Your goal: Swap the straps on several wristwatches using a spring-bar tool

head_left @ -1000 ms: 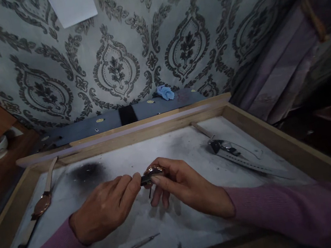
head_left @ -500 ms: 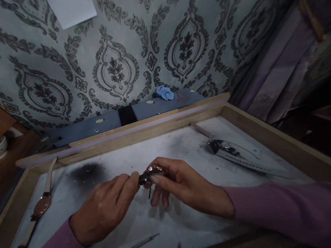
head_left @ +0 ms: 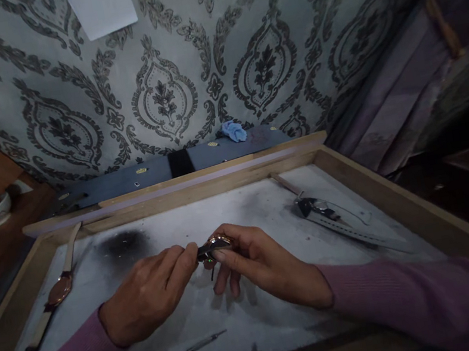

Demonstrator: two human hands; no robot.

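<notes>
Over the middle of the tray, a wristwatch (head_left: pixel 219 242) with a shiny rose-gold case is held between both hands. My right hand (head_left: pixel 267 260) grips the case, thumb across its near side and fingers curled behind and below. My left hand (head_left: pixel 153 292) pinches a dark watch strap (head_left: pixel 203 253) at the left of the case; whether the strap is joined to it I cannot tell. A thin dark piece hangs below the case, with a small green glint above it. Near the front lies a slim metal spring bar tool (head_left: pixel 204 342), touched by neither hand.
A wooden-rimmed tray (head_left: pixel 212 179) with a stained white base surrounds the work. At left lies a watch with a pale strap (head_left: pixel 59 290); at right, another watch (head_left: pixel 320 205) beside a dark strap. Behind the rim is a crumpled blue cloth (head_left: pixel 234 131).
Both hands keep nearly the same place and grip. A small green glint now shows beneath the watch case.
</notes>
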